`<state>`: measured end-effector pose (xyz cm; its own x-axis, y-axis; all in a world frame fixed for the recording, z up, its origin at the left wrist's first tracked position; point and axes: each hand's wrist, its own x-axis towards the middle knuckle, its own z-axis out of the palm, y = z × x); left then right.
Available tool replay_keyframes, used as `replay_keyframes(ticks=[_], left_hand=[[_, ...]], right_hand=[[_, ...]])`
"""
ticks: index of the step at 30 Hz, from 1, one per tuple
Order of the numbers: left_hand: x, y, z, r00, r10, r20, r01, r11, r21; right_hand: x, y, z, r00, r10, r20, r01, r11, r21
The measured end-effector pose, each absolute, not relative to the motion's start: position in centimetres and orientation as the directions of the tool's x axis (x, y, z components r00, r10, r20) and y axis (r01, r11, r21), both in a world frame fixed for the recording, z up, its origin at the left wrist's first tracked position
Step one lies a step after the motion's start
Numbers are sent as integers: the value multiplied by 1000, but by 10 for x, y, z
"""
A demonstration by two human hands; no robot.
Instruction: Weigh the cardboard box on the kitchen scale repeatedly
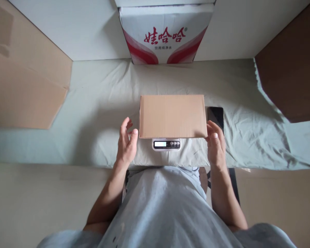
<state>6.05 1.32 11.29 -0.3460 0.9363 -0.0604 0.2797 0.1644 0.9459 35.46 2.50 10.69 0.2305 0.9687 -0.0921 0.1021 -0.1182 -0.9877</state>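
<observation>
a box (172,116) was set on a scale (166,144) at the near middle of the worktop (93,103). the left hand (126,144) was held open just beside it, empty; the right hand (215,144) was open, fingertips at its near right corner. a phone (216,116) lay right of it.

Plain brown cardboard box (172,116), closed and flat, lying level on a small white scale (166,144) with only the lit display edge peeking out beneath. Sitting square between the two grips: just clear of the left grip (126,143), near corner right at the fingertips of the right grip (215,143).
</observation>
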Motion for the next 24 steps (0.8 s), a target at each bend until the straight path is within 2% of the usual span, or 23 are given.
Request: replay_keyframes(ticks=[9, 17, 24], left_hand=[[63, 6, 118, -290, 954, -83, 224, 152, 963], [66, 5, 120, -246, 969, -32, 243, 94, 965], [66, 3, 115, -251, 967, -51, 244, 114, 963]], right_hand=[[354, 32, 110, 244, 968, -61, 74, -81, -994], [351, 34, 111, 268, 962, -48, 72, -69, -995], [353, 33, 105, 250, 968, -20, 139, -56, -989]])
